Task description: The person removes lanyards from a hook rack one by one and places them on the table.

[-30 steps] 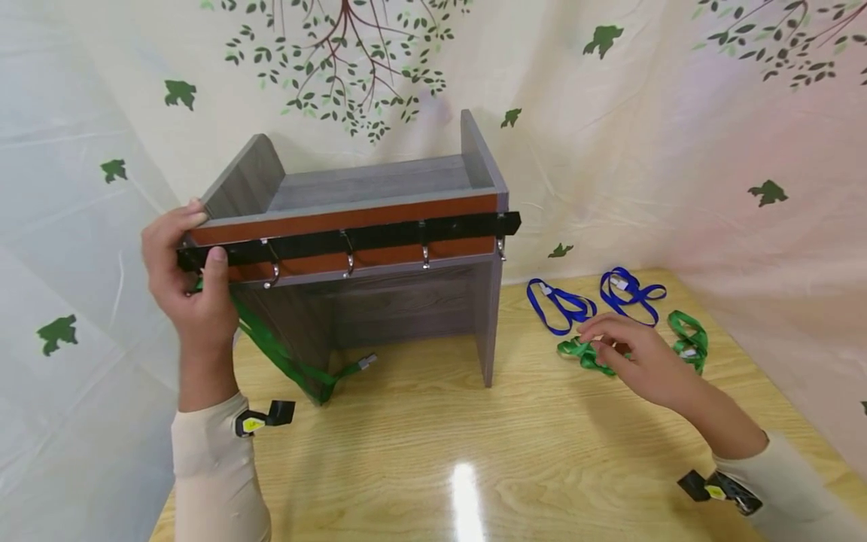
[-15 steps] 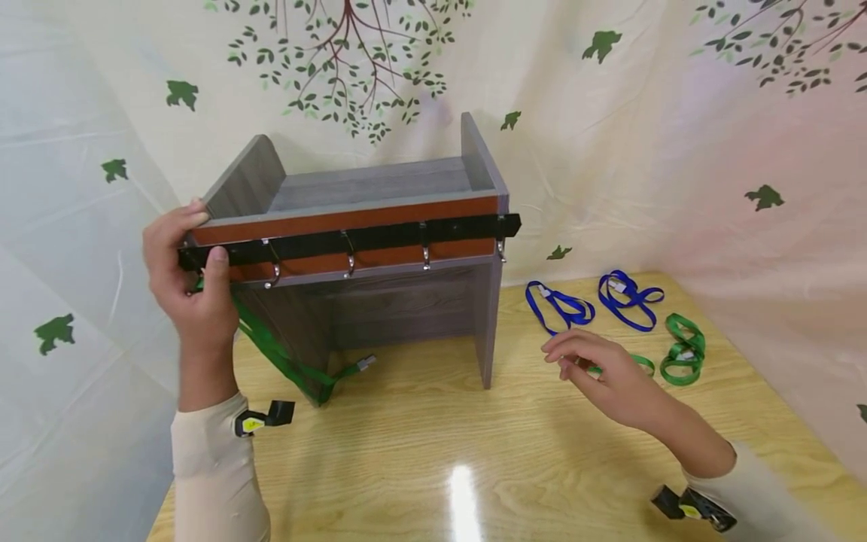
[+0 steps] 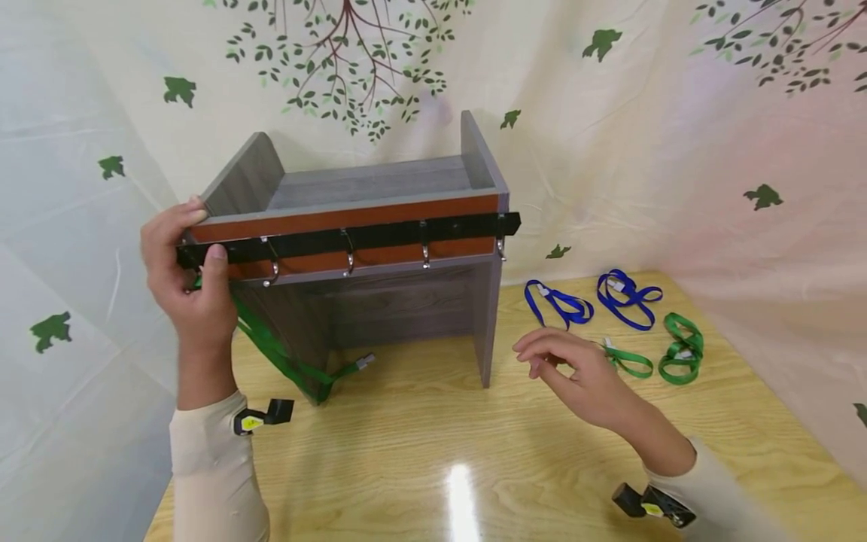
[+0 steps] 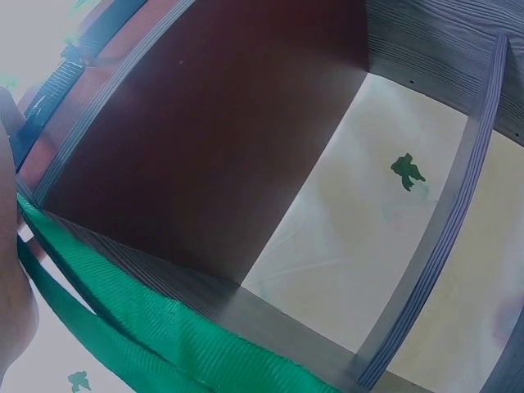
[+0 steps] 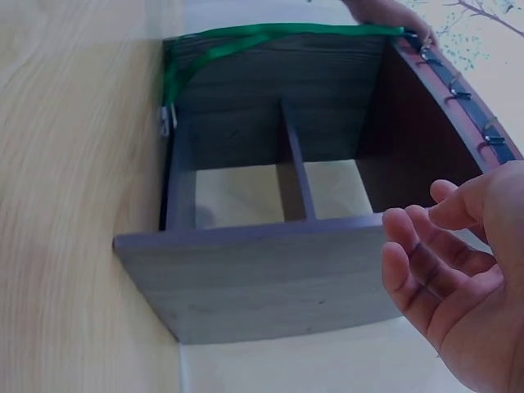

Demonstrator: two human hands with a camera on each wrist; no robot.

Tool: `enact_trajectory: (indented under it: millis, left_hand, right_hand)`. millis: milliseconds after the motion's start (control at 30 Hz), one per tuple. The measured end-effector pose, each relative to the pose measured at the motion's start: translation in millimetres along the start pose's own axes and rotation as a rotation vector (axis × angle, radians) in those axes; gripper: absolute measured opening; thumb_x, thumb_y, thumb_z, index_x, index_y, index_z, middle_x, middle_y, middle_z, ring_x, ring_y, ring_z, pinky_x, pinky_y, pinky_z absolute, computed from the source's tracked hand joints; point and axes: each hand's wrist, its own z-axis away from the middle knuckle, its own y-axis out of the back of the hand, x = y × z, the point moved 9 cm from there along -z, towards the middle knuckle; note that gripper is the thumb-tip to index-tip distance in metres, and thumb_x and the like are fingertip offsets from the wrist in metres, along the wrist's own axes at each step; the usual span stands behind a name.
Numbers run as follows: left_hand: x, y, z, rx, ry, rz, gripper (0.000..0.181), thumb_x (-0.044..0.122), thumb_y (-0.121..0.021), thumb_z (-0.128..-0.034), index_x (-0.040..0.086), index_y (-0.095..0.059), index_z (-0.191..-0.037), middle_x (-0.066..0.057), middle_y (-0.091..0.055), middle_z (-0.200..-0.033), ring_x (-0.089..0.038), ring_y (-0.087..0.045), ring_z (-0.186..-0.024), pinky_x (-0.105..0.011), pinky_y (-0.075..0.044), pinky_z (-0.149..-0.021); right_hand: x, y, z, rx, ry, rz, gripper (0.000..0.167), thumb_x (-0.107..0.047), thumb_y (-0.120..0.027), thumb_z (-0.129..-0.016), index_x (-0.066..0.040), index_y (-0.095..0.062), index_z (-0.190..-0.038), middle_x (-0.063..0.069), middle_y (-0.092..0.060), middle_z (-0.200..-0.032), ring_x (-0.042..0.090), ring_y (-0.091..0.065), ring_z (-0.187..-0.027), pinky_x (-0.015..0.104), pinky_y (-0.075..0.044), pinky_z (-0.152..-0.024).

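Observation:
A grey wooden shelf unit [image 3: 379, 181] stands tilted on the table, with a black hook rail [image 3: 386, 235] across its orange-brown front strip. My left hand [image 3: 203, 297] grips the unit's upper left end, thumb over the rail. From beneath that hand a green lanyard [image 3: 274, 348] hangs down to the table, its clip end lying forward; its top end is hidden by the hand. The left wrist view shows the green strap [image 4: 205, 340] close up. My right hand [image 3: 576, 373] hovers right of the unit, fingers loosely curled around nothing, as the right wrist view confirms.
On the table's right side lie two blue lanyards [image 3: 576, 307] and two green lanyards [image 3: 685, 354], one green one partly behind my right hand. A printed cloth [image 3: 643, 165] hangs behind and to both sides. The wood-grain table [image 3: 379, 467] extends toward me.
My right hand has moved left, away from the green lanyards and toward the unit, uncovering more of them. My left hand, the unit and the hanging lanyard stay in place.

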Motion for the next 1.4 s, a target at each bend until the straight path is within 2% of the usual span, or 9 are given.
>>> enact_trajectory:
  millis: [233, 367, 633, 867, 1067, 1233, 1400]
  left_hand:
    - [0.7, 1.4, -1.5, 0.015, -0.009, 0.008, 0.044, 0.023, -0.068, -0.0909, -0.017, -0.062, -0.111, -0.011, -0.069, -0.121, -0.029, -0.059, -0.127, -0.044, -0.041, -0.125]
    - [0.4, 0.2, -1.5, 0.006, -0.006, -0.001, 0.043, 0.021, -0.066, -0.0903, -0.016, -0.062, -0.111, -0.01, -0.069, -0.122, -0.028, -0.059, -0.127, -0.043, -0.042, -0.124]
    - [-0.4, -1.1, -0.9, -0.002, -0.009, 0.001, 0.042, 0.02, -0.065, -0.0903, -0.016, -0.062, -0.112, -0.011, -0.069, -0.123, -0.027, -0.058, -0.127, -0.043, -0.042, -0.124]
    - [-0.8, 0.0, -0.3, 0.005, -0.002, -0.007, 0.04, 0.016, -0.06, -0.0876, -0.015, -0.064, -0.113, -0.012, -0.069, -0.124, -0.027, -0.058, -0.127, -0.039, -0.044, -0.12]
    - [-0.7, 0.1, -1.1, 0.001, -0.008, -0.003, 0.04, 0.016, -0.061, -0.0877, -0.015, -0.063, -0.112, -0.011, -0.069, -0.123, -0.027, -0.058, -0.127, -0.043, -0.042, -0.124]
    - [-0.7, 0.4, -0.5, -0.003, -0.01, -0.004, 0.044, 0.022, -0.065, -0.0903, -0.016, -0.062, -0.112, -0.01, -0.069, -0.123, -0.027, -0.058, -0.128, -0.043, -0.042, -0.124]
    - [-0.8, 0.7, -1.0, 0.002, -0.012, 0.003, 0.046, 0.026, -0.068, -0.0913, -0.015, -0.062, -0.112, -0.011, -0.069, -0.123, -0.028, -0.058, -0.128, -0.041, -0.042, -0.123]
  right_hand:
    - [-11, -10, -10.3, 0.009, 0.036, -0.086, 0.038, 0.02, -0.062, -0.093, -0.012, -0.073, -0.11, 0.016, -0.071, -0.12, 0.015, -0.069, -0.086, 0.022, -0.061, -0.072]
    - [-18, -16, -16.0, 0.005, 0.063, -0.12, 0.036, 0.02, -0.06, -0.093, -0.01, -0.073, -0.108, 0.018, -0.071, -0.118, 0.016, -0.069, -0.084, 0.023, -0.06, -0.071]
    - [-26, -26, -22.8, -0.017, 0.085, -0.138, 0.034, 0.019, -0.059, -0.095, -0.01, -0.073, -0.108, 0.017, -0.072, -0.118, 0.018, -0.069, -0.083, 0.022, -0.061, -0.071]
    - [-34, -36, -29.4, -0.027, 0.09, -0.188, 0.033, 0.018, -0.059, -0.095, -0.008, -0.073, -0.109, 0.014, -0.072, -0.119, 0.009, -0.068, -0.086, 0.024, -0.062, -0.071]
    - [-39, -48, -37.7, -0.042, 0.085, -0.24, 0.03, 0.015, -0.058, -0.097, -0.008, -0.073, -0.109, 0.013, -0.072, -0.118, 0.009, -0.069, -0.082, 0.027, -0.062, -0.068]
    - [-43, -57, -45.4, -0.044, 0.086, -0.29, 0.027, 0.014, -0.058, -0.098, -0.006, -0.073, -0.108, 0.016, -0.071, -0.116, 0.016, -0.069, -0.081, 0.03, -0.063, -0.069]
    - [-49, -65, -53.4, -0.049, 0.088, -0.328, 0.023, 0.012, -0.057, -0.099, -0.003, -0.072, -0.107, 0.02, -0.07, -0.115, 0.022, -0.069, -0.081, 0.027, -0.063, -0.072]
